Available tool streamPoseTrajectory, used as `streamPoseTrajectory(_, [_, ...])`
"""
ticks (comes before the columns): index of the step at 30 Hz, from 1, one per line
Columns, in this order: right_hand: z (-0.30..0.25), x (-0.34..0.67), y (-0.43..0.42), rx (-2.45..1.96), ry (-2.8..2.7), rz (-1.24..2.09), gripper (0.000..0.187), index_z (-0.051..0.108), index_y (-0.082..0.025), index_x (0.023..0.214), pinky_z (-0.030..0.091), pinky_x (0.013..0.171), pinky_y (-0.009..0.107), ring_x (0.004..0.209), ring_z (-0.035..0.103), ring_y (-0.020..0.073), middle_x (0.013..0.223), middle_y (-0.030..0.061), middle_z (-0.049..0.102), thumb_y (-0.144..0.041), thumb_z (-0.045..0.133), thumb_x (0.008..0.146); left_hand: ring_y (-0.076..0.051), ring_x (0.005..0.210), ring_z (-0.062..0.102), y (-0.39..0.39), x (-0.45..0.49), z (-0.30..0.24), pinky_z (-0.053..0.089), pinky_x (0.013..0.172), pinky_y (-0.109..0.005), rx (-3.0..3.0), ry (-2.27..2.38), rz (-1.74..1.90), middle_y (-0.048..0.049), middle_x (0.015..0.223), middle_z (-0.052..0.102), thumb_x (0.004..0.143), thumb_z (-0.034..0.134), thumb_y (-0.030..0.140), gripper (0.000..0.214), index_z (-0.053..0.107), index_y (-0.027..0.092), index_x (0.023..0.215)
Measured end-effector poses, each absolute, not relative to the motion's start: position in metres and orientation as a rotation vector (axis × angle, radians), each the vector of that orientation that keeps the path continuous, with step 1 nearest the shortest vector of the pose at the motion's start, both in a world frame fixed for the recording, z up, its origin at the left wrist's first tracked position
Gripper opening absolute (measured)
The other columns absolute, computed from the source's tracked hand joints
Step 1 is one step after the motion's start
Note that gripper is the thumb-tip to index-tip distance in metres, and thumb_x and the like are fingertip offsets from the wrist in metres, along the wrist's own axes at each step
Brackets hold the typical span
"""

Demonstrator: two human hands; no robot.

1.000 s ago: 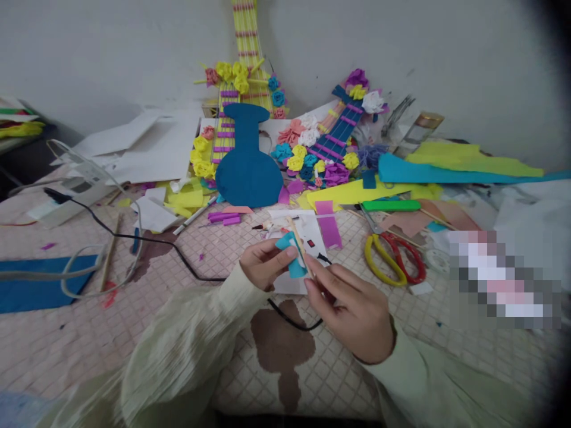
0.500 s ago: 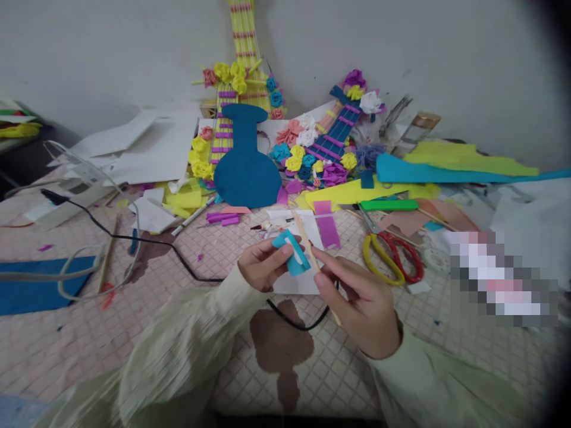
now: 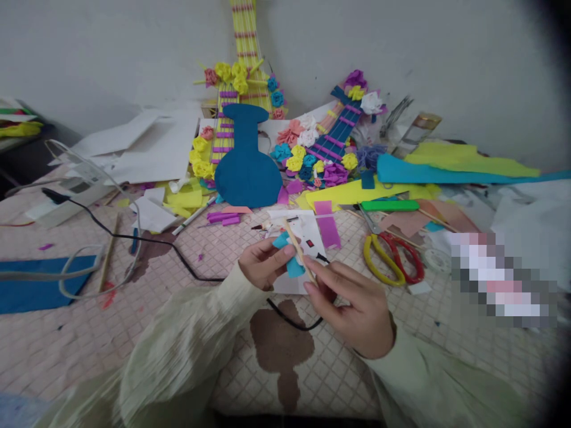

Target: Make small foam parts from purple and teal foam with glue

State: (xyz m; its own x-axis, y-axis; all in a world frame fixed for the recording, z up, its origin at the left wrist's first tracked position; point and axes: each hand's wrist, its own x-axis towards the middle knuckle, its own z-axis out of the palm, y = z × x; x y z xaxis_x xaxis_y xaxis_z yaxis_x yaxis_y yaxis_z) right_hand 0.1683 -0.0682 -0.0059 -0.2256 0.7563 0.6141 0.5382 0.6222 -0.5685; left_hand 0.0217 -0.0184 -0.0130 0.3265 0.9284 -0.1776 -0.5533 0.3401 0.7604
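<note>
Between the thumb and fingers of my left hand [image 3: 264,263] is a small piece of turquoise crepe paper [image 3: 295,267], partly hidden by the stick and my thumb. My right hand [image 3: 352,300] pinches a thin wooden stick [image 3: 295,241], which slants across the front of the paper. Behind both hands lies a white sheet [image 3: 307,223] with a glue gun on it, mostly covered; its black cord [image 3: 294,324] loops below my hands. Upright behind that stands a dark blue guitar-shaped cutout [image 3: 248,175].
Scissors [image 3: 387,255] with yellow and red handles and a green-handled cutter [image 3: 389,205] lie to the right. Decorated paper guitars [image 3: 336,134] lean at the back wall. A power strip [image 3: 66,199] and white cable are at left; turquoise crepe paper [image 3: 428,172] lies back right.
My right hand has moved left with the wooden stick, which now lies across the turquoise paper instead of along its right edge. My left hand stays nearly still.
</note>
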Motion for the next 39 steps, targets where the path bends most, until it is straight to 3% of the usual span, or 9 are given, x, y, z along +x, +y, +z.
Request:
streamPoseTrajectory(6, [0.000,0.171,-0.073,-0.957,-1.854,0.261,0.046,0.053,-0.023,0.117,0.042,0.046,0.020,0.049,0.046,0.0072,0.061,-0.0034,0.051,-0.008,0.056,0.073,-0.009,0.060,0.061,-0.019,0.022,-0.013,0.050,0.058,-0.019,0.631,0.671,1.105,0.0006,0.066,0.068,0.053,0.077,0.024,0.024,0.068,0.015,0.073])
streamPoseTrajectory(10, [0.006,0.191,-0.063,-1.160,-1.638,0.091,0.042,0.056,-0.029,0.112,0.043,0.048,0.021,0.050,0.047,0.0081,0.062,-0.0041,0.055,-0.013,0.058,0.073,-0.012,0.064,0.063,-0.020,0.022,-0.011,0.050,0.058,-0.020,0.648,0.651,1.115,-0.0007,0.066,0.068,0.054,0.077,0.025,0.024,0.069,0.016,0.074])
streamPoseTrajectory(13, [0.003,0.218,-0.045,-1.450,-1.445,-0.006,0.033,0.058,-0.026,0.109,0.045,0.054,0.026,0.055,0.051,0.0110,0.070,-0.0006,0.059,-0.024,0.054,0.077,-0.015,0.069,0.064,-0.021,0.022,-0.009,0.051,0.062,-0.024,0.661,0.631,1.107,-0.0023,0.069,0.069,0.055,0.077,0.026,0.024,0.069,0.016,0.075])
streamPoseTrajectory(16, [-0.008,0.247,-0.028,-1.781,-1.682,-0.106,0.031,0.062,-0.018,0.103,0.042,0.057,0.030,0.057,0.052,0.0145,0.063,0.0021,0.058,-0.029,0.052,0.077,-0.015,0.070,0.063,-0.022,0.021,-0.007,0.050,0.067,-0.027,0.650,0.619,1.086,-0.0028,0.073,0.069,0.056,0.076,0.024,0.022,0.069,0.017,0.075])
streamPoseTrajectory(20, [-0.023,0.270,-0.017,-1.815,-1.893,-0.038,0.011,0.069,-0.020,0.071,0.032,0.049,0.028,0.051,0.047,0.0159,0.046,0.0011,0.051,-0.026,0.060,0.068,-0.012,0.070,0.063,-0.023,0.021,-0.006,0.050,0.070,-0.025,0.660,0.614,1.056,0.0002,0.073,0.069,0.055,0.077,0.023,0.021,0.070,0.019,0.075])
streamPoseTrajectory(24, [-0.022,0.262,-0.017,-1.775,-1.875,-0.035,0.022,0.068,-0.018,0.073,0.037,0.054,0.029,0.056,0.051,0.0159,0.058,0.0038,0.059,-0.036,0.056,0.074,-0.012,0.071,0.062,-0.020,0.022,-0.009,0.050,0.071,-0.026,0.669,0.658,1.068,-0.0010,0.075,0.069,0.057,0.076,0.025,0.024,0.069,0.018,0.079])
streamPoseTrajectory(28, [-0.010,0.226,-0.019,-1.553,-1.711,0.401,0.027,0.067,-0.017,0.082,0.045,0.062,0.028,0.069,0.058,0.0157,0.080,0.0057,0.066,-0.038,0.051,0.079,-0.014,0.071,0.062,-0.014,0.023,-0.018,0.050,0.069,-0.026,0.681,0.736,1.116,-0.0040,0.076,0.069,0.056,0.075,0.024,0.027,0.068,0.015,0.081])
streamPoseTrajectory(33, [-0.002,0.179,-0.017,-1.241,-1.700,1.101,0.030,0.065,-0.014,0.084,0.046,0.060,0.026,0.066,0.058,0.0135,0.074,0.0046,0.066,-0.041,0.053,0.077,-0.013,0.070,0.061,-0.008,0.022,-0.030,0.051,0.066,-0.027,0.787,0.821,1.164,-0.0030,0.078,0.067,0.054,0.076,0.031,0.033,0.067,0.014,0.081])
streamPoseTrajectory(39, [-0.015,0.168,-0.017,-1.204,-1.501,1.204,0.022,0.066,-0.014,0.076,0.047,0.059,0.025,0.059,0.056,0.0107,0.068,0.0024,0.066,-0.035,0.062,0.069,-0.013,0.070,0.059,-0.008,0.020,-0.032,0.050,0.064,-0.023,1.004,0.940,1.240,-0.0038,0.083,0.066,0.056,0.074,0.033,0.033,0.067,0.014,0.082])
